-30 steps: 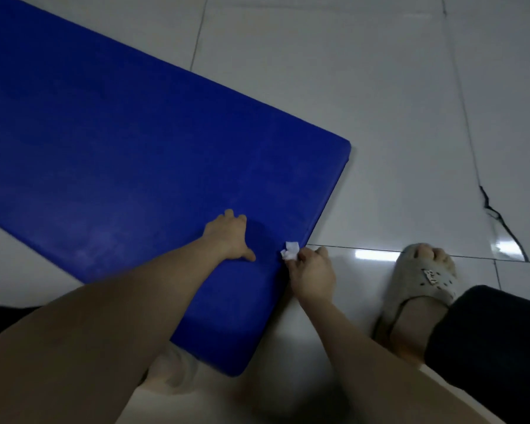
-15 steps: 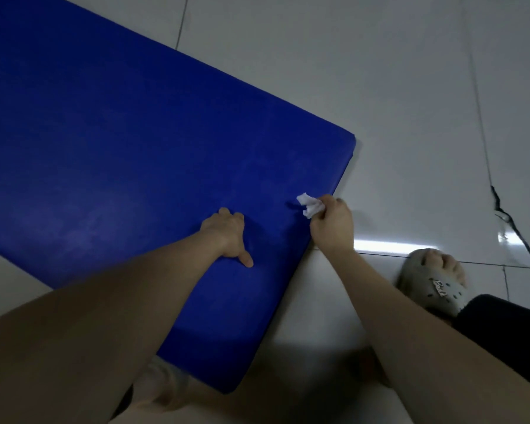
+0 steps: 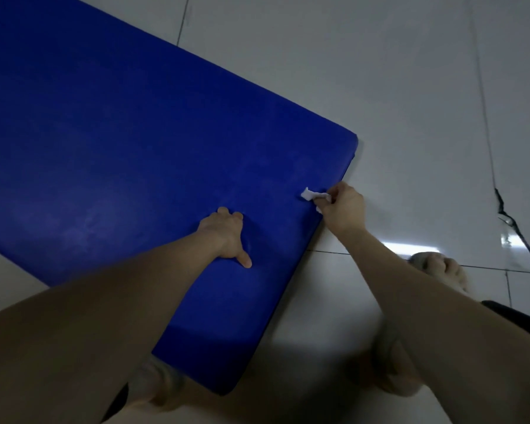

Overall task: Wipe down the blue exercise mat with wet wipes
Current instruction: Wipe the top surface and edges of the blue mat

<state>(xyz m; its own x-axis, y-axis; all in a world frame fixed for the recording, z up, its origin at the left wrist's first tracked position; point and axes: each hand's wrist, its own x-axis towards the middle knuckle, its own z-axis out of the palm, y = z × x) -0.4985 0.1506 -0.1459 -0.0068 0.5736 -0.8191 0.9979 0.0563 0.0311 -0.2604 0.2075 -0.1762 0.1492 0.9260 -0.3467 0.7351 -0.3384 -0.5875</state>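
Blue mat (image 3: 135, 133), right hand (image 3: 344, 209) pinching wipe (image 3: 311, 194) (crumpled), left hand (image 3: 224, 234) pressing mat

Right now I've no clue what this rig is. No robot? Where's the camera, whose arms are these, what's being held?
There is no machine here. A person works with two bare hands, and the single picture comes from a wide-angle camera worn on their head. It looks forward and down, so both forearms reach in from the bottom. A blue padded exercise mat lies flat on a pale glossy tiled floor. The left hand presses on the mat with the thumb spread and holds nothing. The right hand pinches a small crumpled white wet wipe against the mat's right edge, close to the far corner. At lower right a foot in a pale slipper stands on the floor.
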